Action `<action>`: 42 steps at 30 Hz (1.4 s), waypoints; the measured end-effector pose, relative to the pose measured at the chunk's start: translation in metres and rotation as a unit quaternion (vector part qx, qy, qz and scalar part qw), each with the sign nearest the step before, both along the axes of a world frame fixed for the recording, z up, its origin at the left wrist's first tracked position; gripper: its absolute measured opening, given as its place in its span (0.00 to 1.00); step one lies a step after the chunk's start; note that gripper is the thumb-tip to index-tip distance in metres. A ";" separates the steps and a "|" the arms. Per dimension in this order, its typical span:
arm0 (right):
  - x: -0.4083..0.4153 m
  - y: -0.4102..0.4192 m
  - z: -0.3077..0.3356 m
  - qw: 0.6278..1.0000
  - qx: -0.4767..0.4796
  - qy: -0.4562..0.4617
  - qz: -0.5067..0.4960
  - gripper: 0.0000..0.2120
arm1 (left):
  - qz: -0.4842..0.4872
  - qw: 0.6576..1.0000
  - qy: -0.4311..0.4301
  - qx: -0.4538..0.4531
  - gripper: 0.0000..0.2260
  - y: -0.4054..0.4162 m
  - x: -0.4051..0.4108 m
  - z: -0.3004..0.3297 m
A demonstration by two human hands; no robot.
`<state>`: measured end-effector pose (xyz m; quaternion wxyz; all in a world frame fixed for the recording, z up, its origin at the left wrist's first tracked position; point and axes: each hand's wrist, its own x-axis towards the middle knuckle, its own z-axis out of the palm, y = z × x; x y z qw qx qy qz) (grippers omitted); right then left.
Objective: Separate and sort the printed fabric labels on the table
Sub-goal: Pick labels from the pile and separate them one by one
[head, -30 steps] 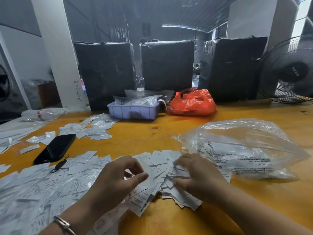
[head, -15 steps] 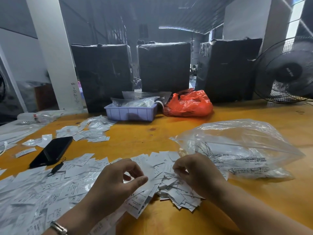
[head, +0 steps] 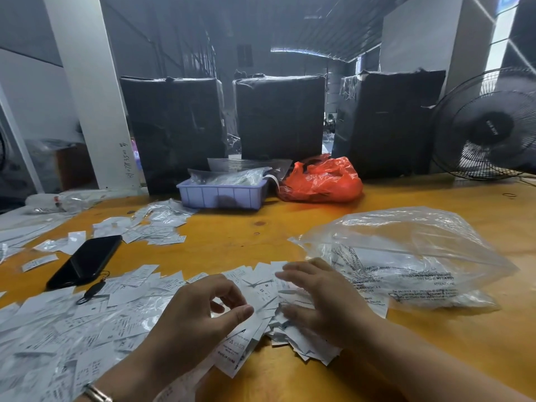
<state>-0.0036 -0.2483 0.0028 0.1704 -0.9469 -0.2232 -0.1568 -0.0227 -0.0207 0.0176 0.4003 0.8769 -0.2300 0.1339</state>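
Head view, nearest first: the left hand [head: 191, 323] hovers over the heap of white printed fabric labels [head: 87, 323], its grip curled with thumb and forefinger close together; whether they pinch a label I cannot tell. The right hand [head: 327, 303] lies just right of it, fingers spread flat on the labels, grip apart. Those labels cover the near left of the orange wooden tabletop [head: 435, 343]. A silver bracelet [head: 97, 394] circles the left wrist. Right of the hands sits a crumpled clear plastic bag [head: 406, 256] with printed text. Left lies a black phone [head: 85, 261] among loose labels. Farther off stand a lilac plastic tray [head: 222, 195] and an orange plastic bag [head: 322, 181], then three black-wrapped blocks [head: 278, 117], a black fan [head: 490, 126] at the far right and a white pillar [head: 90, 91] at the left.
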 end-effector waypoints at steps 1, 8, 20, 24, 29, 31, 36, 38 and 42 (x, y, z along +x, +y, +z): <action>0.000 0.001 -0.001 1.000 -0.010 0.010 -0.002 0.27 | 0.000 1.000 0.002 0.000 0.05 0.000 0.000 0.000; -0.001 0.004 -0.002 1.000 0.014 -0.023 0.011 0.14 | 0.000 1.000 0.005 0.002 0.05 -0.001 0.000 0.000; -0.007 0.005 0.005 0.999 0.041 -0.026 -0.012 0.18 | 0.000 1.000 -0.007 -0.005 0.05 -0.001 -0.001 0.000; -0.003 0.006 0.000 1.000 0.016 0.005 -0.008 0.22 | 0.002 1.000 -0.008 0.001 0.05 0.000 0.000 0.000; -0.003 0.002 0.002 0.997 0.049 -0.054 -0.007 0.10 | -0.001 1.000 0.004 -0.003 0.04 -0.001 -0.001 0.000; -0.005 0.001 0.005 0.997 0.074 -0.039 0.000 0.10 | -0.001 1.000 0.004 -0.005 0.04 -0.001 -0.001 0.000; -0.010 0.001 0.009 0.989 0.135 0.056 0.026 0.14 | -0.002 1.000 -0.002 -0.003 0.05 -0.001 0.000 0.000; -0.009 -0.001 0.009 0.987 0.157 0.042 -0.003 0.15 | -0.003 1.000 -0.001 -0.004 0.05 -0.001 0.000 -0.001; -0.007 0.000 0.006 0.991 0.107 0.075 0.000 0.34 | -0.004 1.000 -0.002 -0.002 0.05 -0.001 -0.001 0.000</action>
